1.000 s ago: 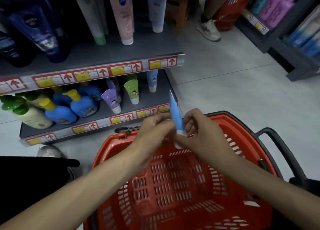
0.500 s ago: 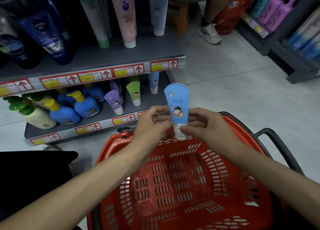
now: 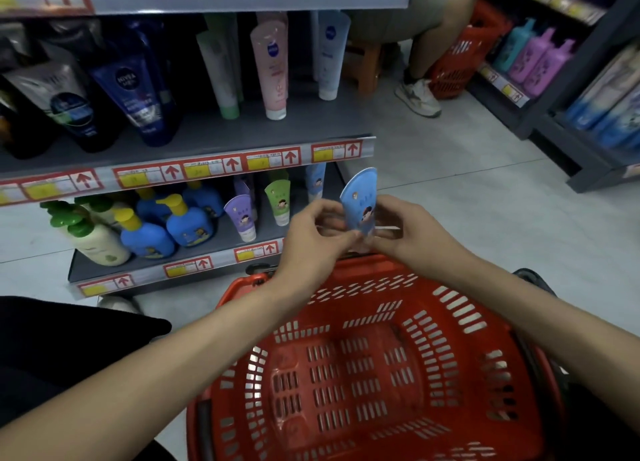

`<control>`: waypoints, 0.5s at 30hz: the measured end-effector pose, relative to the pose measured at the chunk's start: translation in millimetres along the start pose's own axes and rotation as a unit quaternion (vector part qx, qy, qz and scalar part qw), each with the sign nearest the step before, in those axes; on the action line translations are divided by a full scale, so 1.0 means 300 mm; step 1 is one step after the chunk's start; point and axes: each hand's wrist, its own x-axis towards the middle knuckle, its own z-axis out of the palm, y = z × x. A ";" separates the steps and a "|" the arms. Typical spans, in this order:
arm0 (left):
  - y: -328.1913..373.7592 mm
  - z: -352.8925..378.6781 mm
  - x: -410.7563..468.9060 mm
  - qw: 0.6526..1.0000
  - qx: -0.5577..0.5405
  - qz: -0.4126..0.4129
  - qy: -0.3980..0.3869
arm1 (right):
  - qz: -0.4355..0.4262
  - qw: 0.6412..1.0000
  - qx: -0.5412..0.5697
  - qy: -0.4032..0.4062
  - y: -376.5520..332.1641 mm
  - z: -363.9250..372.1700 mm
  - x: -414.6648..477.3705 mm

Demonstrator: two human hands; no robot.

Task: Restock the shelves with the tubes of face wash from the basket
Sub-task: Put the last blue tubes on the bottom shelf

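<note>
While the red basket (image 3: 377,374) waits below, both hands' fingers pinch the blue tube (image 3: 360,204)

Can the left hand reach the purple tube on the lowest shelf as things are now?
Probably, as to the path: nothing stands between the left hand and the purple tube. But it holds the blue tube together with the right hand, so it is busy.

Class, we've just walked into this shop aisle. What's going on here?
A person pinches a small blue tube roughly upright between the left hand and right hand, above a red basket showing no other tubes. It is not yet on the bottom shelf, where a matching tube stands.
</note>
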 end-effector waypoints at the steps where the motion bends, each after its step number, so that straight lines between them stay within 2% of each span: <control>1: 0.011 -0.003 0.018 1.000 0.008 0.011 0.000 | -0.011 1.000 -0.021 0.010 0.001 -0.008 0.026; 4: 0.007 -0.019 0.092 0.998 0.048 0.032 0.005 | -0.028 0.994 -0.100 0.021 0.008 -0.019 0.118; 7: -0.041 -0.037 0.180 0.995 0.095 0.029 0.003 | -0.003 0.989 -0.146 0.016 0.033 -0.007 0.211; 11: -0.148 -0.040 0.298 0.993 0.122 -0.010 0.002 | 0.052 0.983 -0.173 -0.018 0.117 0.041 0.330; 15: -0.274 -0.016 0.428 0.991 0.113 -0.075 0.018 | 0.133 0.963 -0.233 -0.033 0.240 0.121 0.471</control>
